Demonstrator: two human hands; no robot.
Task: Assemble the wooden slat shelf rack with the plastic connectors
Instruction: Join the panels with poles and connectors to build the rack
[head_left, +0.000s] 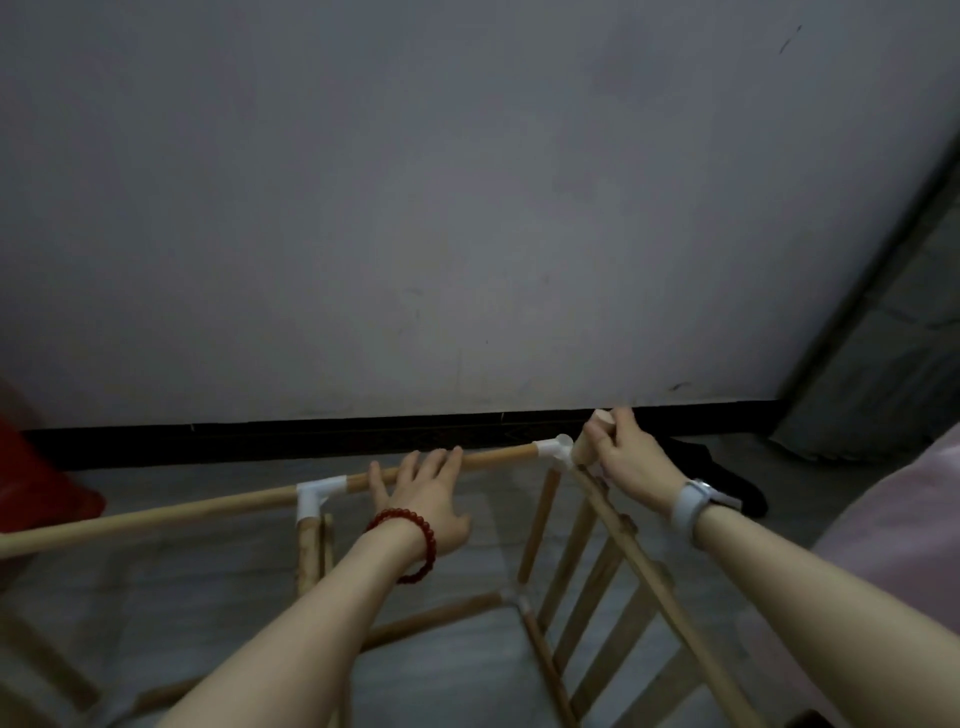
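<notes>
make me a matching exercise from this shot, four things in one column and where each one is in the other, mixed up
Things:
1. left hand
2. right hand
3. red bead bracelet
4. white watch

Places:
A. on the right wrist
B. resting on the top wooden rod
C. on the left wrist
D. gripping a short wooden peg beside the white corner connector

Pairs: 1-B, 2-D, 3-C, 4-A
</notes>
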